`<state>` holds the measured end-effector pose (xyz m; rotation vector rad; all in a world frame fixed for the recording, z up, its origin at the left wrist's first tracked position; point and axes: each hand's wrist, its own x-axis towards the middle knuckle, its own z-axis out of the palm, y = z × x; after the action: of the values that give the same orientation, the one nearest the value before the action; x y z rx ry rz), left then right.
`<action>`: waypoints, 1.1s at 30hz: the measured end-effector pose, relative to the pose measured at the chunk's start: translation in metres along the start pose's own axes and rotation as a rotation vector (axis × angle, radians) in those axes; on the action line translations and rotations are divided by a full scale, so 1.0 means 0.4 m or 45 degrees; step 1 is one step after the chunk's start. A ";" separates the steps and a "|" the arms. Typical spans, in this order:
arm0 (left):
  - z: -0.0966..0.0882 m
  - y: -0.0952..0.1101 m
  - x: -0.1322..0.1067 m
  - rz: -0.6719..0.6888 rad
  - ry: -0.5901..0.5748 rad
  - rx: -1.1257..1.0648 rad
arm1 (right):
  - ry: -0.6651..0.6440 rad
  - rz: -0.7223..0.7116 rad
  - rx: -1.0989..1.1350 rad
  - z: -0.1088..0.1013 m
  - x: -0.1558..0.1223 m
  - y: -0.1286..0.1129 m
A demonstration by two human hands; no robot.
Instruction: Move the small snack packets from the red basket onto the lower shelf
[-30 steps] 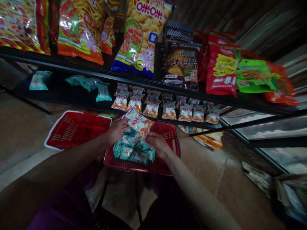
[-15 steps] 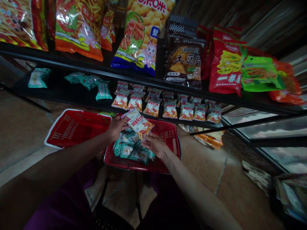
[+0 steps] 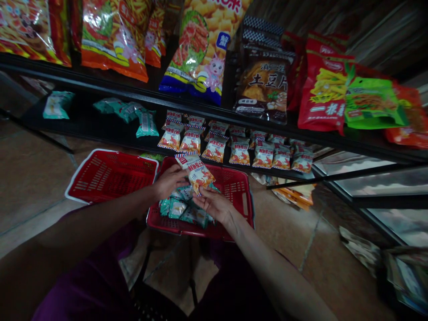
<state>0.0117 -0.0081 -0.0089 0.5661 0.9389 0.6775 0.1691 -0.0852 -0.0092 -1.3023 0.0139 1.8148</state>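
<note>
Both hands hold one small orange and white snack packet (image 3: pixel 197 170) over a red basket (image 3: pixel 238 187). My left hand (image 3: pixel 170 180) grips the packet's left edge, fingers closed. My right hand (image 3: pixel 214 203) supports its lower end from beneath, fingers curled on it. Below the packet, several small teal packets (image 3: pixel 180 208) lie in the basket. A row of matching orange and white packets (image 3: pixel 239 149) stands on the low black shelf just beyond.
A second red basket (image 3: pixel 110 174) sits on the tiled floor to the left. Teal packets (image 3: pixel 129 111) lie on the shelf's left part. Large snack bags (image 3: pixel 261 84) fill the upper shelf. More shelving runs off to the right.
The packet has turned from lying slanted to more upright, and my right hand has slid under its lower end. The view has shifted slightly.
</note>
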 end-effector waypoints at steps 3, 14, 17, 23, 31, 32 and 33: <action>0.000 -0.017 -0.004 0.008 -0.108 -0.029 | 0.036 -0.016 -0.006 0.008 -0.001 -0.002; -0.006 -0.029 0.004 0.076 0.009 0.096 | 0.083 -0.052 -0.083 0.000 0.013 0.017; -0.007 -0.027 0.007 0.096 0.025 0.100 | 0.085 -0.048 -0.103 0.001 0.013 0.018; -0.016 -0.027 0.017 0.132 0.044 0.123 | 0.080 -0.078 -0.151 0.007 0.003 0.012; -0.029 -0.030 0.023 0.125 0.043 0.101 | 0.144 -0.214 -0.020 -0.018 0.018 0.000; -0.030 -0.032 0.024 0.124 0.046 0.098 | 0.139 -0.226 -0.017 -0.020 0.019 0.000; -0.031 -0.034 0.025 0.123 0.049 0.096 | 0.133 -0.228 -0.016 -0.020 0.019 0.000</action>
<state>0.0088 -0.0079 -0.0294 0.6710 0.9810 0.7442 0.1748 -0.0840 -0.0187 -1.3620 -0.0556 1.5973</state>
